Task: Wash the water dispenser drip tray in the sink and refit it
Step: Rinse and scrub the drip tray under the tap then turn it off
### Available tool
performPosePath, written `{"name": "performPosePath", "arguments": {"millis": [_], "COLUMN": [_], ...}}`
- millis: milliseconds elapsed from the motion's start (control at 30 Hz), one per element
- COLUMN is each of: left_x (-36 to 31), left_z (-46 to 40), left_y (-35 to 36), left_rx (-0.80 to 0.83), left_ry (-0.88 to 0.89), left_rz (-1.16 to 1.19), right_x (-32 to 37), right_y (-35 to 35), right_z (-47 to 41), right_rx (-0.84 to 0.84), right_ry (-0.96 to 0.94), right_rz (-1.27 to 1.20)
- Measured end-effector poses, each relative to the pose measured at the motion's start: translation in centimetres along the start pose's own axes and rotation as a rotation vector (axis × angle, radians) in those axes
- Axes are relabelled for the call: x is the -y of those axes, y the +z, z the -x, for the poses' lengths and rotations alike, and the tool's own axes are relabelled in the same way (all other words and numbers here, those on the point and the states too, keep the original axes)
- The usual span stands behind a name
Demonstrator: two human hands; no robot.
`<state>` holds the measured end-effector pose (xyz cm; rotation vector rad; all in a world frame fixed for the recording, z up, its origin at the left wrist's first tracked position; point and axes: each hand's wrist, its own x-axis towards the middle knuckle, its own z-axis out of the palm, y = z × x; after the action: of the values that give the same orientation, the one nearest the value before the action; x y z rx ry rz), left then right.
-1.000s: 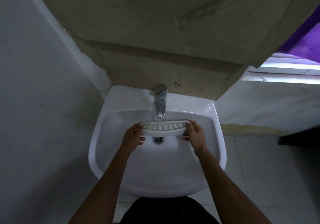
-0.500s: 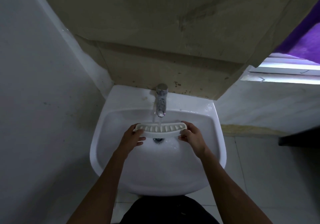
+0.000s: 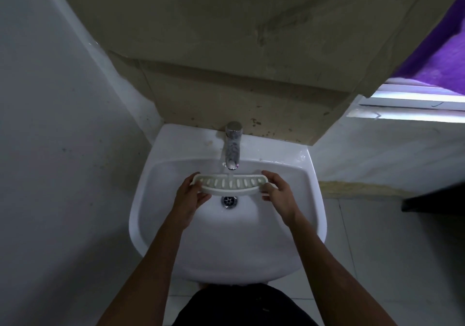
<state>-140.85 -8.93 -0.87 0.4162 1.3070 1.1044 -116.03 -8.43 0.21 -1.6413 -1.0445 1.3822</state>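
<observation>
A white, curved drip tray (image 3: 230, 184) with several slots is held level inside the white sink (image 3: 191, 257), above the drain (image 3: 229, 201). My left hand (image 3: 190, 197) grips its left end and my right hand (image 3: 278, 193) grips its right end, thumbs on the top edge. A chrome tap (image 3: 232, 147) runs water onto the middle of the tray.
A grey wall stands close on the left. Behind the sink rises a stained beige wall. To the right are a white tiled floor, a dark ledge (image 3: 432, 201) and a purple curtain (image 3: 442, 56) over a window sill.
Both hands shifted the tray slightly left under the stream, then a little back toward the tap. The grip on both ends stays the same.
</observation>
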Motion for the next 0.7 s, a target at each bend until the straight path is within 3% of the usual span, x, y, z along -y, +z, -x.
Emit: {"name": "performPosePath", "arguments": {"millis": [100, 233, 433, 700], "left_x": [0.1, 0.0, 0.0, -0.1], "left_z": [0.0, -0.1, -0.3, -0.2], "left_y": [-0.2, -0.3, -0.5, -0.9], "left_rx": [-0.005, 0.024, 0.046, 0.026], "left_ry": [-0.001, 0.015, 0.030, 0.043], "left_rz": [0.029, 0.034, 0.037, 0.033], "right_x": [0.7, 4.1, 9.6, 10.2], "right_y": [0.3, 1.3, 3.6, 4.2], "right_z": [-0.3, 0.0, 1.1, 0.9], "right_rx": [-0.125, -0.205, -0.101, -0.032], "right_ry": [-0.152, -0.376, -0.595, -0.633], "right_rz": [0.210, 0.271, 0.331, 0.388]}}
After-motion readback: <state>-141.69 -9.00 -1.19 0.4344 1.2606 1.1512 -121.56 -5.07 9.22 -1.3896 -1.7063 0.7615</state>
